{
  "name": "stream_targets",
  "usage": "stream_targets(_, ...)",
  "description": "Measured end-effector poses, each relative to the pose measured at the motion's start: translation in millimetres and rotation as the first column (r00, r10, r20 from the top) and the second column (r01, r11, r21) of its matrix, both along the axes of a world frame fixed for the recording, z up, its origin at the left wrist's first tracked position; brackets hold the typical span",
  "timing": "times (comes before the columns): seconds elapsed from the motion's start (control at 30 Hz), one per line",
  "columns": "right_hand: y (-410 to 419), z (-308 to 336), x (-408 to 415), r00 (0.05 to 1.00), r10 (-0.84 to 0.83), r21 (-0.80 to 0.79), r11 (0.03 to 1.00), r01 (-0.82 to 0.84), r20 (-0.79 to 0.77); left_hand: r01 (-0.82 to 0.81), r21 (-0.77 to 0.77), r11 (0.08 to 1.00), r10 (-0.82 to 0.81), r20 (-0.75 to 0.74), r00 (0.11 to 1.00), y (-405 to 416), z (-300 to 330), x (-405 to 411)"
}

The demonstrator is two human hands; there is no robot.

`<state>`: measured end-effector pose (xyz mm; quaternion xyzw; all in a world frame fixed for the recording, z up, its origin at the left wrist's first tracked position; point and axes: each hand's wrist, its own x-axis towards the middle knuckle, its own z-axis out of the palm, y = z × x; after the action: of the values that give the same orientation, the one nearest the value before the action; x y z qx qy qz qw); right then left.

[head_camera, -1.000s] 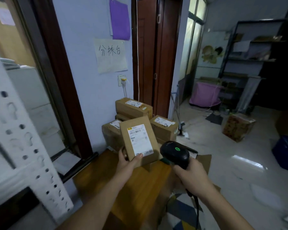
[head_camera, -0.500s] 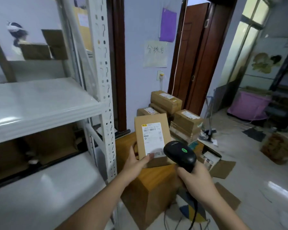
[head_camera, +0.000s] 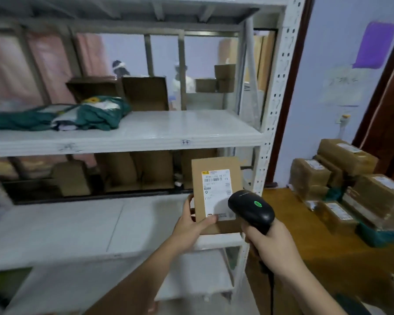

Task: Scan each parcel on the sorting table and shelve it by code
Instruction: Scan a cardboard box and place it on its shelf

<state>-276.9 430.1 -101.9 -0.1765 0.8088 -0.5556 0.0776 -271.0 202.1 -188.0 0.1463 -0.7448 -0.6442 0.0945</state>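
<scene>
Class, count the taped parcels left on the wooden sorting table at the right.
5 show on the wooden sorting table: top rear, left, a slim one between them, right, front. More may be hidden behind.

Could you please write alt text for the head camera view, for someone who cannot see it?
A person's left hand holds a labelled cardboard parcel upright before a white metal shelf, while the right hand grips a black barcode scanner beside it. More parcels sit stacked on a wooden table to the right.

Head view, sole camera: worn at head height, faces forward and slightly down, close to white shelving rack [head_camera: 263, 137] from 9 to 1 o'clock; wooden sorting table [head_camera: 282, 201] at 3 o'clock. No second view.
</scene>
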Motion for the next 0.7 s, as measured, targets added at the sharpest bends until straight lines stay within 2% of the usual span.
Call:
stream_targets(0.3, -155, 12, 105, 0.956, 0.292, -0.021, 0.956, -0.292, 0.02, -0.356, -0.024, 0.934, 0.352, -0.103, 0.93, -146, 14, 184)
stream_targets(0.57, -285, 13, 224, 0.853, 0.521, -0.019, 0.854, -0.521, 0.013, -0.609, -0.051, 0.792, 0.599, -0.136, 0.789, -253, 1, 357)
stream_targets(0.7, -342, 12, 266, 0.793, 0.609, 0.008, 0.793, -0.609, 0.017, -0.683, -0.01, 0.73, 0.678, -0.113, 0.726, -298, -10, 416)
